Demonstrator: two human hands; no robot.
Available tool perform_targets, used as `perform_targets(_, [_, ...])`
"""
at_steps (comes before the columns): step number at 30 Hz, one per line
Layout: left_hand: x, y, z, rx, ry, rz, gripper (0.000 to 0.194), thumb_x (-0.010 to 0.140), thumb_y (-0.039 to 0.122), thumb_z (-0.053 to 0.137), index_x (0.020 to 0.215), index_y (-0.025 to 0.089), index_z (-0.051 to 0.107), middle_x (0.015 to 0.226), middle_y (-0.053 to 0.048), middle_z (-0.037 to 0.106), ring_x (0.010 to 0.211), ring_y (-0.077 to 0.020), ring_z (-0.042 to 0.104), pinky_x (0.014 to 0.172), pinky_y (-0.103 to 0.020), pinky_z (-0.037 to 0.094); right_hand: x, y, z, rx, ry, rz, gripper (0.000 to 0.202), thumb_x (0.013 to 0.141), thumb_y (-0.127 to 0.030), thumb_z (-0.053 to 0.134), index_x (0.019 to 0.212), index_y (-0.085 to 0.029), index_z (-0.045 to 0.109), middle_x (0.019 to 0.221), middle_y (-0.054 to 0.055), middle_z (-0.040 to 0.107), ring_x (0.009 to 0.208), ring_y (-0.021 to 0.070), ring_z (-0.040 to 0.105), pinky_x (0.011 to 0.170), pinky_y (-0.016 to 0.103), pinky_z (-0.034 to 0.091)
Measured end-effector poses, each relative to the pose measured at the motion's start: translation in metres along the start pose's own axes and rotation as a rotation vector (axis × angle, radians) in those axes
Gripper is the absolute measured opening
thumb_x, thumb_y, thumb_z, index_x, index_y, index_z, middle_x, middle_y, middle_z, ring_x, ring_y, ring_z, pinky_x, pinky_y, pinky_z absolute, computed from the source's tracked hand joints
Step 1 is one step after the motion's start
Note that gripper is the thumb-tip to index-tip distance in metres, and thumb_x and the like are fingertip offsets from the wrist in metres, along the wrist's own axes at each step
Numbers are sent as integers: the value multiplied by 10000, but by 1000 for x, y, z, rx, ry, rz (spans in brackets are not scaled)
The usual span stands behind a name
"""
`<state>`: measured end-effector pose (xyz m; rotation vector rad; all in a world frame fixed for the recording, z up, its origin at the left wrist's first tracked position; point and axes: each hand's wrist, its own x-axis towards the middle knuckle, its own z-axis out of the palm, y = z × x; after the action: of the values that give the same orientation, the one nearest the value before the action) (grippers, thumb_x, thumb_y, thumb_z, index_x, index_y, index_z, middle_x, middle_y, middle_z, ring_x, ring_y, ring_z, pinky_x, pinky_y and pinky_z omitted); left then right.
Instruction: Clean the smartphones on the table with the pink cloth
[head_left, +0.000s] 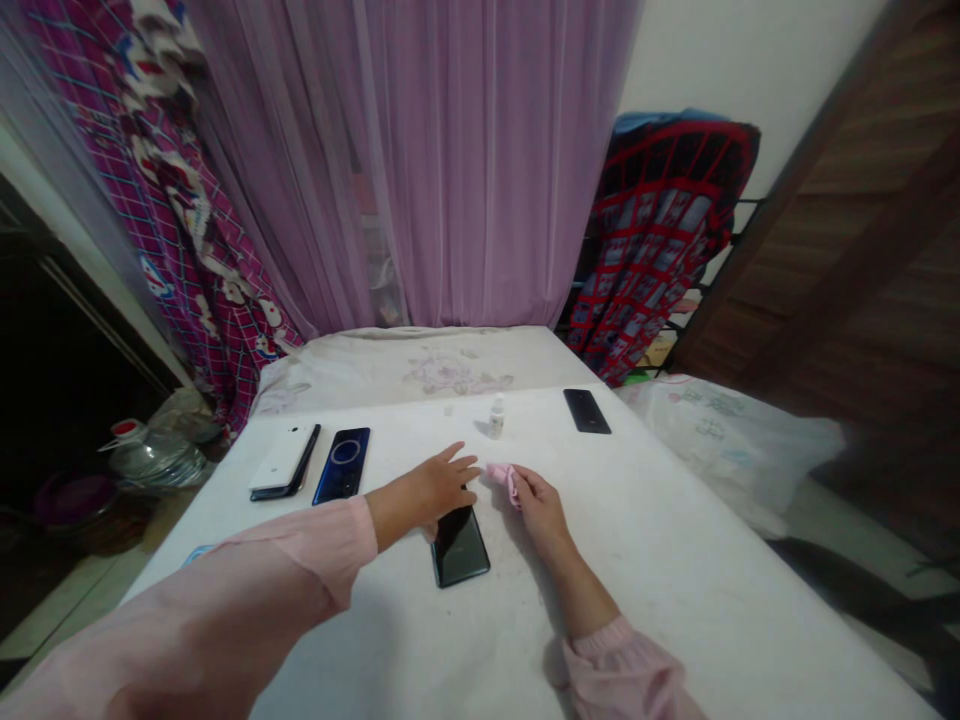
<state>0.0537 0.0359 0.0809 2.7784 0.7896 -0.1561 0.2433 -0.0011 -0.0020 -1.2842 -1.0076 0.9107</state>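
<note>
"What does the right hand (pixel 543 510) hold?"
"Its grip pinches a small pink cloth (pixel 503 480), near the dark phone (pixel 460 552)."
"And the left hand (pixel 441 486)?"
"Its grip is loose, with fingers spread over the upper end of this phone, which lies on the white tabletop (pixel 667 570). Whether they touch it, I cannot tell."
"And the small bottle (pixel 496 418)?"
"It stands upright beyond both hands."

open: table (pixel 697 560) right of right hand (pixel 538 505); gap between bottle (pixel 496 420) and black phone (pixel 587 411) | blocked: left hand (pixel 442 488) over middle phone (pixel 461 556); blue phone (pixel 342 470), phone stack (pixel 280 460) at left
</note>
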Motion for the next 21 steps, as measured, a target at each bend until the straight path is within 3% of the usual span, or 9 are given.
perform_targets(4, [-14, -9, -5, 5, -1, -102, 543, 583, 551, 792, 1018, 259, 646, 1340, -94, 585, 1348, -303, 408, 1166, -457, 91, 0, 3, 1, 31, -10, 32, 481, 682, -581, 662, 872, -147, 741, 646, 35, 651, 563, 152, 544, 515, 264, 429])
perform_targets(6, [-25, -14, -2, 75, -16, -158, 647, 574, 574, 800, 1074, 210, 610, 1184, -117, 661, 1187, -312, 555, 1153, -476, 120, 0, 4, 1, 34, -16, 21, 482, 693, -591, 657, 860, -145, 730, 614, 28, 629, 555, 157, 549, 503, 265, 429])
perform_targets(8, [-36, -18, 4, 134, 21, -246, 702, 558, 560, 829, 1100, 191, 578, 1087, -104, 677, 1059, -297, 612, 1128, -476, 188, -2, 3, 1, 14, -23, -2, 479, 727, -596, 627, 850, -142, 716, 597, 26, 612, 545, 159, 549, 496, 266, 433])
perform_targets(12, [-47, -10, 22, 143, 247, -447, 663, 570, 547, 846, 1056, 194, 565, 1005, -83, 665, 990, -289, 610, 1010, -423, 355, -9, -9, 3, -171, -18, -161, 416, 863, -517, 492, 946, -157, 683, 734, 57, 667, 630, 174, 595, 574, 285, 481])
perform_targets(15, [-40, 7, 36, 190, 399, -551, 521, 701, 507, 784, 1042, 190, 550, 985, -88, 651, 971, -295, 606, 953, -443, 396, -14, -21, 9, -447, -51, -466, 319, 932, -367, 421, 1016, -182, 667, 936, 87, 700, 861, 204, 625, 779, 328, 485])
perform_targets(18, [-30, 23, 51, 260, 617, -564, 445, 752, 434, 769, 1052, 209, 530, 956, -59, 654, 936, -277, 618, 984, -488, 382, -16, -28, 15, -694, -100, -703, 274, 939, -236, 422, 1073, -193, 657, 990, 89, 698, 945, 215, 594, 830, 349, 438])
perform_targets(21, [-26, 34, 63, 255, 771, -547, 380, 786, 359, 750, 1057, 202, 535, 946, -57, 672, 904, -268, 633, 999, -512, 375, -17, -32, 14, -853, -148, -782, 255, 938, -181, 457, 1098, -216, 652, 938, 69, 702, 911, 217, 567, 792, 349, 401])
